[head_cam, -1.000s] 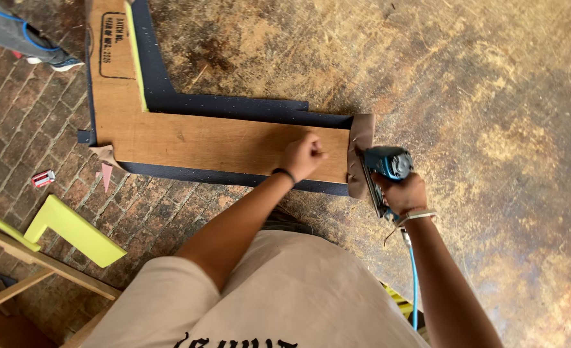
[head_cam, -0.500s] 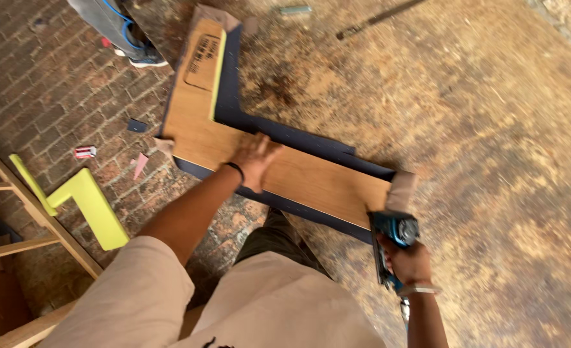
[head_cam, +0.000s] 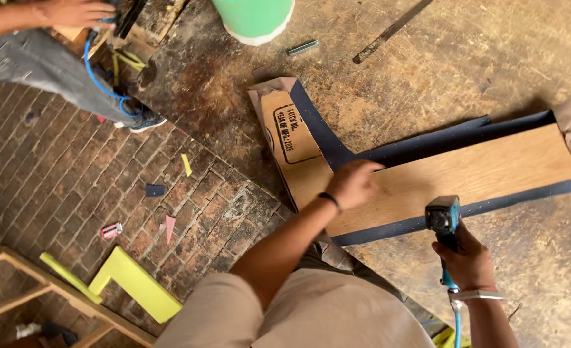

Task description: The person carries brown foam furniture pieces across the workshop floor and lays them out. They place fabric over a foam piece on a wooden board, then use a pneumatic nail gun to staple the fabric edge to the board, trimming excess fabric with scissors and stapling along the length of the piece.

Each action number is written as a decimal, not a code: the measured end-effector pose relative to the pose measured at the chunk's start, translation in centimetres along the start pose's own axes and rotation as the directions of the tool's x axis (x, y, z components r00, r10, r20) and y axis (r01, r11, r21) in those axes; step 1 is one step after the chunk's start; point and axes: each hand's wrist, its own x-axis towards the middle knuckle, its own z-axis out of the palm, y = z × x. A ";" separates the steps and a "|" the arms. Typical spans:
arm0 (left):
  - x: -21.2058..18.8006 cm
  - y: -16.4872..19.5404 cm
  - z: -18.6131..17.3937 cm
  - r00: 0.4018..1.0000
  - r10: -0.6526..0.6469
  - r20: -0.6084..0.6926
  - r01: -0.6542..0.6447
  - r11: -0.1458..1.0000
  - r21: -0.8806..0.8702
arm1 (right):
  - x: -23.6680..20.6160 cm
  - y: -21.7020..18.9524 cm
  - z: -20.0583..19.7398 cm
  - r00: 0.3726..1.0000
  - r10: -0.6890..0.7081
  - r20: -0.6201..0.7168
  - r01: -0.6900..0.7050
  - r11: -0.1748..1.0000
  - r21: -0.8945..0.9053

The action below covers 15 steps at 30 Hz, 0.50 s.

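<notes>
- Pressing down on the L-shaped wooden board [head_cam: 466, 174], the left hand [head_cam: 352, 183] is curled loosely with its fingers resting on the wood.
- The right hand [head_cam: 469, 258] is wrapped tight round a blue staple gun [head_cam: 442, 222], whose nose sits at the board's near edge.
- The board lies flat on the worn tabletop [head_cam: 427, 71], near its left edge, above the brick floor [head_cam: 73, 187].
- Dark blue cloth [head_cam: 388, 229] peeks out round the board's edges, so it looks like the wrapping is partly done.
- I think the near edge is not fastened all along yet.
- Another person's hand [head_cam: 73, 13] works at the far left corner.
</notes>
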 end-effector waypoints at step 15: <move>-6.4 -8.8 -8.8 0.934 -0.278 -0.225 0.271 0.961 -0.059 | 1.5 -0.7 4.2 0.973 0.089 -0.215 -0.164 0.917 -0.363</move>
